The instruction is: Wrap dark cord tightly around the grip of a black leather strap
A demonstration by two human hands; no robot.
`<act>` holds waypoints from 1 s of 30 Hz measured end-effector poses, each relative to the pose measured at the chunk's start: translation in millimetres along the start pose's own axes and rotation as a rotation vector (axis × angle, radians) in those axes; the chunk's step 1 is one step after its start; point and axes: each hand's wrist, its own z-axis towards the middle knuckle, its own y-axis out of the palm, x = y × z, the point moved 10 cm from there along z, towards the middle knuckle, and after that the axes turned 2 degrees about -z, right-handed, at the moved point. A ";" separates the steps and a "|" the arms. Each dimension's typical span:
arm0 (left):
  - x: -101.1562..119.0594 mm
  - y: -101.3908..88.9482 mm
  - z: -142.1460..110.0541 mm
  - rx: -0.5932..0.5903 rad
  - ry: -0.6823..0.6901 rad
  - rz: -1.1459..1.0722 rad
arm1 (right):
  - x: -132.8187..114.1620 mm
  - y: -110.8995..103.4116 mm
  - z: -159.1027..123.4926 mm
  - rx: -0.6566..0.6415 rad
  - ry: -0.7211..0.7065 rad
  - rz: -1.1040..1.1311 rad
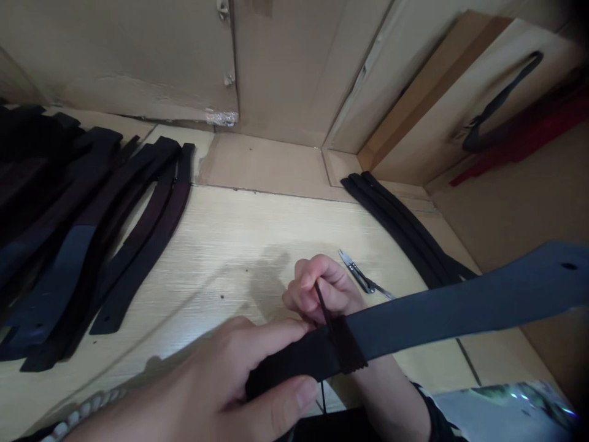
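My left hand (257,362) comes in from the lower left and is closed around a long, flat, dark curved strip (423,319) with a small hole near its far right end. A band of dark brown cord (348,350) is wound round the strip just beyond my left fingers. Behind the strip, my right hand (324,285) pinches the cord's taut loose length, which rises from the winding. My right forearm passes behind the strip. A pair of thread snips (354,270) lies on the table just past my right hand.
Many similar dark curved strips (151,239) are piled at the left. Several more black strips (400,227) lie at the right. Cardboard walls (285,67) enclose the back of the table (221,245). A red object (529,141) is at the right wall, and a shiny sheet (497,411) is at lower right.
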 end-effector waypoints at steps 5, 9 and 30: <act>10.3 -10.7 0.0 0.026 -0.010 -0.061 | 1.2 -7.7 -0.5 0.128 0.049 -0.019; 8.8 -15.5 -2.3 0.066 0.001 -0.093 | 4.9 -14.1 -0.5 0.189 0.097 -0.008; -1.8 -36.3 -16.3 0.307 0.042 0.136 | 1.4 -20.6 -6.9 0.289 0.079 -0.166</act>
